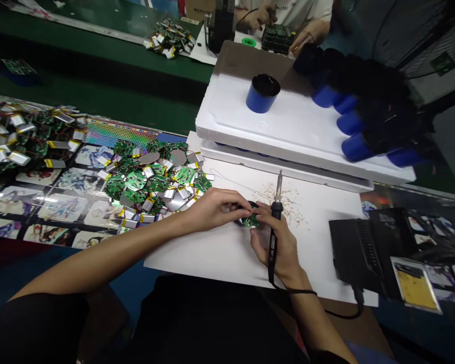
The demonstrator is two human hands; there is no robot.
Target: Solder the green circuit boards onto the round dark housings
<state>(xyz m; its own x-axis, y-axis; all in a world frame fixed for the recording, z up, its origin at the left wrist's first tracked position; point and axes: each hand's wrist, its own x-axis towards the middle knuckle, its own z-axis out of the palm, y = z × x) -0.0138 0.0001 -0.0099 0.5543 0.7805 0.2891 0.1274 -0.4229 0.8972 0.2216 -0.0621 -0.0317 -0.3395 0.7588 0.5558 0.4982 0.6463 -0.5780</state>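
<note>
A small green circuit board [251, 221] with a dark round edge behind it sits between my two hands, over a white sheet [212, 253]. My left hand [222, 208] is closed, thumb and fingertips pinching at the board's upper left. Fingers of my right hand [286, 247] bend round the board's right side, while a black soldering iron [273, 247] lies held against that same hand, its metal tip pointing up and away. My fingers hide part of the board. Left of my hands spreads a pile of green boards with silver battery pouches [147, 184].
White foam boxes [231, 119] stand beyond my hands, bearing several blue cylinders [260, 96]. Solder bits [288, 202] litter the sheet. At right are a black soldering station [352, 253] and a yellow sponge tray [417, 285]. A co-worker's hands [311, 35] handle boards opposite.
</note>
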